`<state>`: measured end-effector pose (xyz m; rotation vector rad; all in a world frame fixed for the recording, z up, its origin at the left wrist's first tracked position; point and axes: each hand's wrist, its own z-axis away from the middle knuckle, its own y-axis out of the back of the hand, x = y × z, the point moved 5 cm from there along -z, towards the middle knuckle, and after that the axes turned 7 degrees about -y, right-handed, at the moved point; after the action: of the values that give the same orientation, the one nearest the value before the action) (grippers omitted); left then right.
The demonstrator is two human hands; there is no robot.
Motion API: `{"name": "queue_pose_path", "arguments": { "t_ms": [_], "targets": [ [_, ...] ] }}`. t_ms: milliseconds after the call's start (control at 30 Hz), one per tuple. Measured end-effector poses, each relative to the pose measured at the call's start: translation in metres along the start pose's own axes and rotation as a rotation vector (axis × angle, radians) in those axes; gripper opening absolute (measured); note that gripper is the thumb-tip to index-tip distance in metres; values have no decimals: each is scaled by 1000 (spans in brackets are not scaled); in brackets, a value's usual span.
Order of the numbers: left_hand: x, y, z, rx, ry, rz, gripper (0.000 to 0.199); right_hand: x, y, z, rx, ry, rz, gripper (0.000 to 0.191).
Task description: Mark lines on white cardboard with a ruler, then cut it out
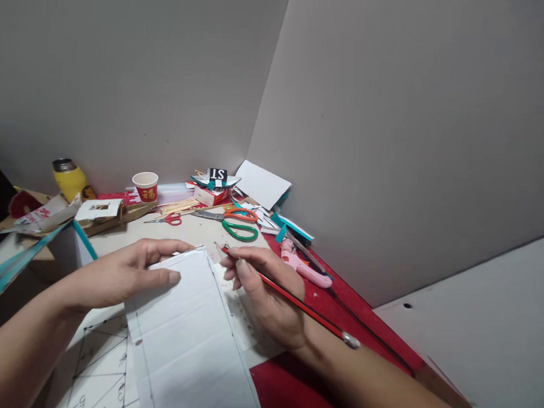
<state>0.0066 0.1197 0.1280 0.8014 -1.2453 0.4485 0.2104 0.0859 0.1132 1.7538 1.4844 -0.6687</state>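
- Grey walls (124, 71), cluttered pale table (194, 230), red cloth (286, 385) at right.
- Left hand (124, 276) clamped on white cardboard (185, 332), far end, thumb on top; cardboard overlaps drawn sheet (100, 365).
- Right hand (268, 288) closed around pencil (295, 298), tip just beside cardboard's far corner; contact unclear.
- Risk: weak left grip could let cardboard swing, skewing any pencil mark.
- Right arm drifting outward could snag glue gun (311, 273) cord.

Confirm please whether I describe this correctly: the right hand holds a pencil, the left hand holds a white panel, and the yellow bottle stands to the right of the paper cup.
Not quite: in the head view, the yellow bottle stands to the left of the paper cup. The right hand does hold a pencil, and the left hand a white panel.
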Motion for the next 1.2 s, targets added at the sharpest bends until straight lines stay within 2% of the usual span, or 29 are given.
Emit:
{"name": "queue_pose_path", "arguments": {
  "t_ms": [100, 200, 267, 367, 433, 500, 600, 667, 767, 867, 933, 1000, 1200],
  "targets": [
    [-8, 6, -3, -54, 8, -45, 48, 9, -2, -4, -2, -51, 12, 21],
    [-25, 14, -7, -110, 72, -145, 46, 18, -5, -10, -82, -112, 130, 23],
    [-38, 21, -10, -58, 123, -380, 47, 25, -8, -14, -215, -147, 325, 25],
    [-51, 26, -13, 53, 174, -690, 51, 38, -6, -13, -440, -238, 735, 28],
    [-54, 25, -14, 103, 173, -744, 51, 45, -1, -9, -522, -294, 899, 43],
    [-53, 25, -14, 142, 157, -762, 48, 51, 3, -4, -593, -339, 981, 47],
    [-44, 28, -14, 195, 110, -801, 39, 56, 7, 3, -674, -371, 1082, 39],
    [-36, 27, -12, 240, 79, -854, 36, 58, 11, 4, -673, -376, 1092, 30],
    [-30, 15, -6, 267, 69, -1017, 32, 60, 14, 4, -655, -393, 1095, 25],
    [-34, -15, 1, 130, 41, -1195, 30, 64, 15, 2, -650, -399, 1089, 30],
    [-40, -34, 7, 42, 6, -1208, 27, 67, 14, -1, -647, -409, 1087, 34],
    [-45, -45, 11, 14, -26, -1212, 24, 70, 12, -3, -648, -422, 1085, 38],
    [-48, -51, 17, 11, -101, -1266, 22, 71, 12, -6, -689, -426, 1082, 40]
  ]
}}
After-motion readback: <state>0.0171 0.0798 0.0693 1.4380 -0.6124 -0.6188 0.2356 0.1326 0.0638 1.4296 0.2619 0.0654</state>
